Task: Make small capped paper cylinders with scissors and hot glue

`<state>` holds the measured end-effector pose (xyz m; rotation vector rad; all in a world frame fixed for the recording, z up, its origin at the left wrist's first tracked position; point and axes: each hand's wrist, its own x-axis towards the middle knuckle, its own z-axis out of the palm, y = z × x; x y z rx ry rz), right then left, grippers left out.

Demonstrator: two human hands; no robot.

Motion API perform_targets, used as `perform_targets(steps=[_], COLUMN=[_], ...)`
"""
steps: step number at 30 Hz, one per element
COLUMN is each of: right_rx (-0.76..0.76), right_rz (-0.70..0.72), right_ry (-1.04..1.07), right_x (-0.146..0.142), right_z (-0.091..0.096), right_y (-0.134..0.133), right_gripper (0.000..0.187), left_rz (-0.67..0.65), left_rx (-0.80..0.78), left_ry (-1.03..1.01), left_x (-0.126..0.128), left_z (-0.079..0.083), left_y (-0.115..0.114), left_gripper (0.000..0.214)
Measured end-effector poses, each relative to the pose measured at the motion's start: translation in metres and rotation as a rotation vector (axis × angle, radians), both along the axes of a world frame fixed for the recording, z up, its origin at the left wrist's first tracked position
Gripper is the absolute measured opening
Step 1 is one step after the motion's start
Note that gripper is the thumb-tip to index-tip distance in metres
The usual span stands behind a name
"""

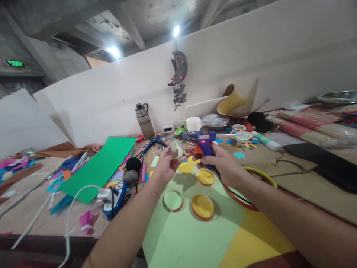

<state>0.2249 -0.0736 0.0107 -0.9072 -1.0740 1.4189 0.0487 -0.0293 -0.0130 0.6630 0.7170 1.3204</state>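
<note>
Nearest us, a pale green sheet (186, 242) lies flat, with small round pieces on it. Two yellow rounds (203, 207) have orange rims standing up around them, so we think those rims are done. Beside them sits a green round (182, 206) with a rim too, but we cannot tell if it has a bottom. A bit farther back, yellow circles (186, 168) show no rims, so that part looks not done yet. Just above them, our left hand (167, 163) pinches a pale ring (180, 149) between its fingers. Our right hand (219, 160) has its fingers wrapped around the handle of a blue glue gun (205, 143). Its red light is on and its tip is near the ring; we cannot tell if they touch. Behind our hands stand white cups (193, 124) and a water bottle (145, 124), and a gray moon (181, 69) hangs on the wall.
</note>
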Motion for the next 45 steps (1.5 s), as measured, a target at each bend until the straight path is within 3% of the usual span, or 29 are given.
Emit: perform_targets(steps=[9, 16, 33, 45], right_rx=[-0.005, 0.044, 0.046, 0.083], right_rz=[0.027, 0.098, 0.121, 0.033], right_ry=[0.035, 0.026, 0.021, -0.098], right_x=[0.001, 0.004, 0.003, 0.002], right_z=[0.002, 0.003, 0.0, 0.001], right_y=[0.001, 0.0, 0.001, -0.001], right_gripper=[0.037, 0.034, 0.032, 0.031], left_rz=[0.064, 0.202, 0.184, 0.162], left_rx=[-0.007, -0.056, -0.053, -0.017], left_ry=[-0.042, -0.113, -0.127, -0.077], left_x=[-0.003, -0.013, -0.013, -0.014], left_z=[0.002, 0.02, 0.02, 0.019], left_y=[0.002, 0.004, 0.003, 0.004], left_gripper=[0.022, 0.018, 0.021, 0.021])
